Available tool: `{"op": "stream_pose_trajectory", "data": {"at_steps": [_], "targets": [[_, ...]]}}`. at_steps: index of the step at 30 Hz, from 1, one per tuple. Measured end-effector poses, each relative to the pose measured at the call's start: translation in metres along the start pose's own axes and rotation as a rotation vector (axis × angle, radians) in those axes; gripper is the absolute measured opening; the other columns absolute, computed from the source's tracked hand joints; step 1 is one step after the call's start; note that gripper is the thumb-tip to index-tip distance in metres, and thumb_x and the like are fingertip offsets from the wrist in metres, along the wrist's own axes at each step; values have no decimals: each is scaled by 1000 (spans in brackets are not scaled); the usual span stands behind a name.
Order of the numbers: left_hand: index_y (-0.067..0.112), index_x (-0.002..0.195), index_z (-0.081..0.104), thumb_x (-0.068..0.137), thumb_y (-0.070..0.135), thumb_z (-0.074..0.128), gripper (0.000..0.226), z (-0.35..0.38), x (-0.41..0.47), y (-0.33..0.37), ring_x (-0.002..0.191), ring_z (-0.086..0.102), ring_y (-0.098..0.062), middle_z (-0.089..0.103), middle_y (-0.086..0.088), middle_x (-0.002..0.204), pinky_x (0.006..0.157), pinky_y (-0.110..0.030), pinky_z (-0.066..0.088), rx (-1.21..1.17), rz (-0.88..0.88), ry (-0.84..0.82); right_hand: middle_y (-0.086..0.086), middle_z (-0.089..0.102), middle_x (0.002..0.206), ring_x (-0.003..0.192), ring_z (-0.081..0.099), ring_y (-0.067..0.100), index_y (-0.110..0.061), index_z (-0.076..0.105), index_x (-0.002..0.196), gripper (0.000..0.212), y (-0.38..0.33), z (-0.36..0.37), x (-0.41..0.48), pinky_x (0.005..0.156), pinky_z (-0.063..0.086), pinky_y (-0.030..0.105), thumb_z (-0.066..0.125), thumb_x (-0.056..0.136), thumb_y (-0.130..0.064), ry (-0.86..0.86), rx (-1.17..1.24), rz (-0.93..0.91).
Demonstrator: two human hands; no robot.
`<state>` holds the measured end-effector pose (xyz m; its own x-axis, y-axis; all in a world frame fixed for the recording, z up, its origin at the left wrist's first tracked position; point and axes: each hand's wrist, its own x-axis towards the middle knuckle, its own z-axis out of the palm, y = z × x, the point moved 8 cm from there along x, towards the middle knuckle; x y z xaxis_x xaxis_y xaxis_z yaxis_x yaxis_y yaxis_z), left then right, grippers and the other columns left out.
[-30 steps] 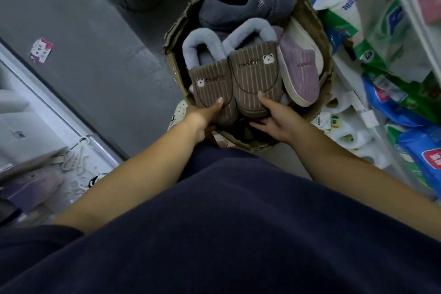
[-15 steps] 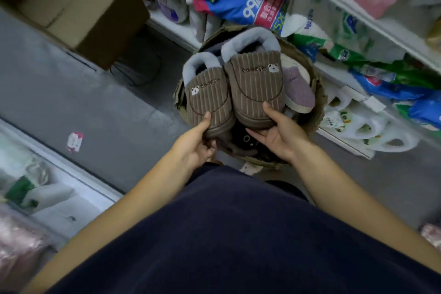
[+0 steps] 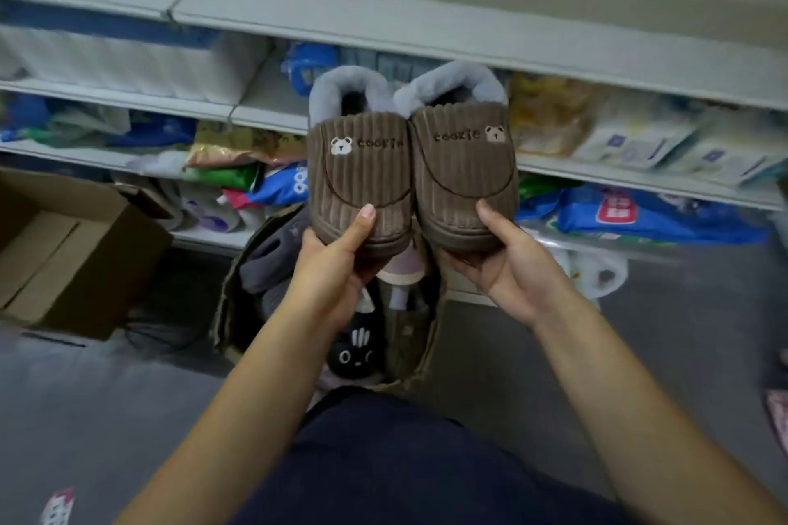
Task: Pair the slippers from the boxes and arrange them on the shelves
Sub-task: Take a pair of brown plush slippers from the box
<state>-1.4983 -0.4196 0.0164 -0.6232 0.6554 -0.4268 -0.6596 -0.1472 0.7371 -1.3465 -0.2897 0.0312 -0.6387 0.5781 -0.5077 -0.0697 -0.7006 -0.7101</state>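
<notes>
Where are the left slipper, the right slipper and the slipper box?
left slipper (image 3: 362, 179), head view, corduroy upper.
right slipper (image 3: 464, 175), head view, corduroy upper.
slipper box (image 3: 228, 311), head view, left wall.

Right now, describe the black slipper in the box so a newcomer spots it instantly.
Find the shelves, then the open cardboard box on the floor before them, under the brown slippers held by the left hand and right hand. The black slipper lies at the box's near end. It alone is black with a white cartoon face; neighbours like the grey slipper are lighter.
</notes>
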Motion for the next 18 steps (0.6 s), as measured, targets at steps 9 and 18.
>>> {"op": "stream_pose_trajectory", "data": {"at_steps": [9,18], "targets": [[11,139,49,87,16,75,58,220,-21,-46,108,71,-31,69,-13,127,82,-45,60,59,120,-182,5,74,117,98,73,19,-17,61,129,34,-178,-129,-73,83,60,34,58,98,-32,50,-27,-253],[1,128,57,86,15,78,49,393,3,-71,100,73,-32,71,-17,118,78,-46,63,138,40,-236,8,74,116,97,74,21,-15,59,133,44,-290,-224,-76,72,60,31,62,96,-37,163,101,-352]]}}
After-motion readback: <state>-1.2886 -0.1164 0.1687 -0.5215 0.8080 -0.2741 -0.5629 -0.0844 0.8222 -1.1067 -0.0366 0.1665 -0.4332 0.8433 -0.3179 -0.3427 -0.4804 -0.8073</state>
